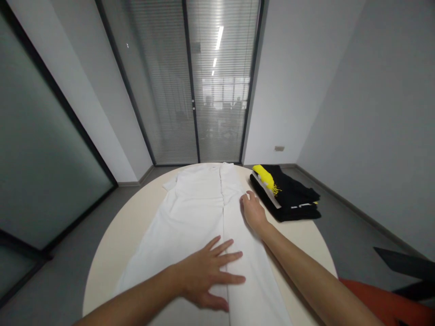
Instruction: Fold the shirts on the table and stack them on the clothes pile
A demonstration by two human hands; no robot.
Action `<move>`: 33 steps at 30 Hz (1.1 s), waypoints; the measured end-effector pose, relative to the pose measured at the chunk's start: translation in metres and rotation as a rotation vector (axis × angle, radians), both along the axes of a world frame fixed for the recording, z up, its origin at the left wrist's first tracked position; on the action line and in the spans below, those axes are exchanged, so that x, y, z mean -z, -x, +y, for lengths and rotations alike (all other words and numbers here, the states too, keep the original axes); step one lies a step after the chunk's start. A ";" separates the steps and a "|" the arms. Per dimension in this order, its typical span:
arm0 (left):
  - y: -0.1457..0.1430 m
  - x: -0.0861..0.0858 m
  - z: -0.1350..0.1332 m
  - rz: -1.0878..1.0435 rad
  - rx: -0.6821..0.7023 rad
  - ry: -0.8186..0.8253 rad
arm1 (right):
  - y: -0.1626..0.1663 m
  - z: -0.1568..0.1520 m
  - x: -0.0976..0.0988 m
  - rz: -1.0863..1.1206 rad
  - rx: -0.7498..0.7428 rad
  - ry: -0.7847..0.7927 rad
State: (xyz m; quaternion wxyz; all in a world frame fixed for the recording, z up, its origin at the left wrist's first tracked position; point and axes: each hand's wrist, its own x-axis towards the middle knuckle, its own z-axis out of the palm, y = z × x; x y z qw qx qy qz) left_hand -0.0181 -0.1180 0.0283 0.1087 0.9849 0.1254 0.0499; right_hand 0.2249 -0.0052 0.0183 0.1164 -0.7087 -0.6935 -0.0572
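Observation:
A white short-sleeved shirt point(190, 213) lies spread on the round table, its right side folded inward as a long strip that ends along a line near the middle. My left hand point(210, 271) rests flat on the lower part, fingers spread across that fold line. At the right outer edge of the folded strip is my right hand point(253, 210), its fingers bent and touching the cloth beside the sleeve. Whether those fingers pinch any fabric is hard to see. The near end of the shirt runs out of view at the bottom.
A stack of folded black clothes point(288, 194) with a yellow print sits at the table's right edge, close to my right hand. The pale round table point(112, 253) has a curved rim. An orange chair point(380, 303) stands at the lower right. Glass doors point(217, 127) are beyond.

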 end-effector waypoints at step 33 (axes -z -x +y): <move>0.165 0.000 0.206 -0.223 -1.616 -0.079 | 0.053 0.050 -0.001 0.136 -0.089 -0.019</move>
